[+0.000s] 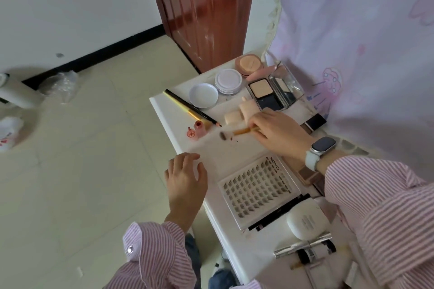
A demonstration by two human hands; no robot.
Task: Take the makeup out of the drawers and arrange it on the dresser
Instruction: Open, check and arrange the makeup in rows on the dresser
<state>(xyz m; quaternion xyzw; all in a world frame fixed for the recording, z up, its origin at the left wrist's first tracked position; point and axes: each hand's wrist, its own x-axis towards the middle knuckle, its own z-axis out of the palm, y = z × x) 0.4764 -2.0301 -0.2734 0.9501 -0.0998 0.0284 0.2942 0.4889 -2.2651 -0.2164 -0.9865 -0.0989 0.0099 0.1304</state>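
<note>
The right hand point(277, 134), right of centre, pinches a small gold-handled brush point(242, 131) with curled fingers, its blurred tip low over the white dresser point(164, 110). The left hand point(185, 176) hovers at the dresser's near-left edge, fingers loosely spread, holding nothing. The risk, as I judge it, is a nudge — the pink lip tubes point(197, 130) and the pencils point(192, 108) lie right at the left rim and could roll to the floor. The lash tray point(258, 190) fills the lower middle; open room remains only in the bare strip between it and the brush.
</note>
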